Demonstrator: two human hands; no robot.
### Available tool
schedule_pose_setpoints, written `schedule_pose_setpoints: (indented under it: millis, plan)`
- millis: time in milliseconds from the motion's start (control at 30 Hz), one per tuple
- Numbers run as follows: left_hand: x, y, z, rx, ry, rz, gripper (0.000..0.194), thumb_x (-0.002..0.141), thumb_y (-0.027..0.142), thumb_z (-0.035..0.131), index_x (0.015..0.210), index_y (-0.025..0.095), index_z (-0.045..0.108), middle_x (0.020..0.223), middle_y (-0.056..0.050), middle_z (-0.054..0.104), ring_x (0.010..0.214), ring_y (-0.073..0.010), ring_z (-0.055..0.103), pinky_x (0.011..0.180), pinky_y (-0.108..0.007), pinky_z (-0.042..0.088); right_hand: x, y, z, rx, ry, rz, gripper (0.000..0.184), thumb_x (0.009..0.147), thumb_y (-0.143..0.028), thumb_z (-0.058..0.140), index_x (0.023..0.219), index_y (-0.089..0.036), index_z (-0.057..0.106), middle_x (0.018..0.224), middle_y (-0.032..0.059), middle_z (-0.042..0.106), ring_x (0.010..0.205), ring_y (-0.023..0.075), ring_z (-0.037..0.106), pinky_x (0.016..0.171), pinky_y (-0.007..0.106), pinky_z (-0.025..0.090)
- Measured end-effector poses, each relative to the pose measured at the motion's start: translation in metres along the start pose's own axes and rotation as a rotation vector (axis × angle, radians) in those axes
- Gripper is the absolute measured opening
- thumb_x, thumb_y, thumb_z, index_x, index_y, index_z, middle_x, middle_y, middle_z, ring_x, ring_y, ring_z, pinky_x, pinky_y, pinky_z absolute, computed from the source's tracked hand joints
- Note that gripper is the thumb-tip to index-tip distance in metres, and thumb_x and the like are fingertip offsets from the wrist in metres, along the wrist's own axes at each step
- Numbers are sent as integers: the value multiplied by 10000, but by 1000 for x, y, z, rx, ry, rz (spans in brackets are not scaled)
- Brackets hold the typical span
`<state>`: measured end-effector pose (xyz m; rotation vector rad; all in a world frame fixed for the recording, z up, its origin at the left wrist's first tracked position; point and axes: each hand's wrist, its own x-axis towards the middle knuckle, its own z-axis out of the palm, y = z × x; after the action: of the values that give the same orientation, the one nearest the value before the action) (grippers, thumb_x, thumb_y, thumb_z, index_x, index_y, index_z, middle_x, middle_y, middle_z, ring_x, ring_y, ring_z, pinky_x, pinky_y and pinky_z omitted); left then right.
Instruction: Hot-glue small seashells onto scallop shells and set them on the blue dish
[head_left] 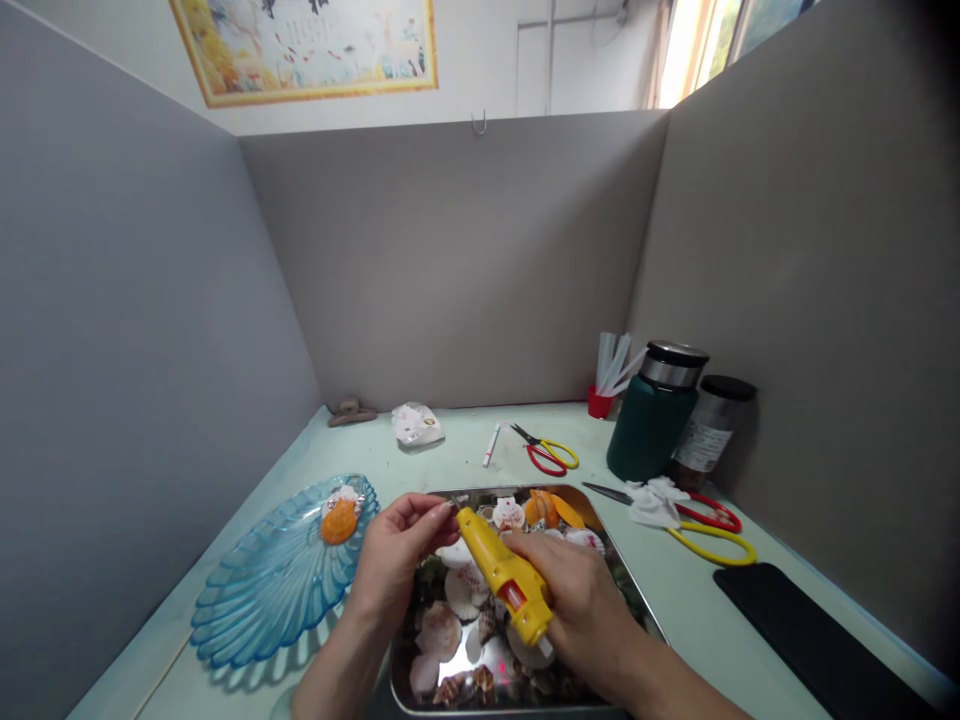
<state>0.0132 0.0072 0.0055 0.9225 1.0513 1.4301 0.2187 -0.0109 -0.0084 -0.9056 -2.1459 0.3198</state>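
Observation:
My right hand [581,595] is closed round a yellow hot glue gun [502,570], its nozzle pointing up and to the left. At that nozzle, my left hand [405,550] pinches with thumb and fingertips; whatever lies between them is too small to make out. Beneath both hands is a metal tray [637,610] holding several seashells [439,630], white, pinkish, orange and spiral ones. Left of my left hand stands a blue shell-shaped dish [262,590], with an orange shell [339,521] and small whitish pieces near its far end.
Scissors [551,455] and a white stick [491,445] lie behind the tray, near a white packet [417,425]. On the right are larger scissors [712,530] with crumpled tissue [656,500], a dark phone [810,630], a green flask [652,420], a jar [709,435] and a red cup [600,402] of glue sticks. Grey partitions surround the table.

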Motion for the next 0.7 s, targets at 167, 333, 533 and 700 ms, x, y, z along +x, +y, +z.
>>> schedule_pose_setpoints:
  millis: [167, 333, 533, 700]
  plan:
    - [-1, 0, 0, 8, 22, 1, 238, 629, 282, 803, 742, 125, 664, 659, -27, 715, 602, -112, 663, 608, -197, 537, -2, 4, 5, -67, 40, -27, 267, 789, -170, 560, 1054, -170, 596, 915, 95, 692, 823, 233, 638, 738, 332, 471]
    - [2, -2, -1, -9, 13, -14, 220, 653, 277, 788, 756, 123, 667, 697, -51, 737, 645, -131, 683, 646, -214, 548, -4, 7, 8, -127, 88, -60, 305, 768, -103, 518, 1056, -162, 599, 854, 89, 688, 822, 225, 634, 752, 325, 463]
    - [3, -2, -1, -35, 15, -17, 215, 648, 266, 793, 751, 124, 668, 700, -51, 745, 644, -129, 687, 633, -201, 547, -4, 8, 9, -162, 86, -17, 344, 727, -75, 503, 1043, -163, 604, 856, 86, 685, 833, 230, 627, 746, 329, 461]
    - [3, -2, -1, -29, 13, -15, 220, 643, 272, 797, 751, 125, 674, 682, -46, 740, 637, -126, 684, 636, -199, 544, -5, 8, 9, -181, 81, -22, 385, 699, -50, 493, 1050, -166, 602, 848, 81, 684, 835, 225, 626, 765, 327, 459]
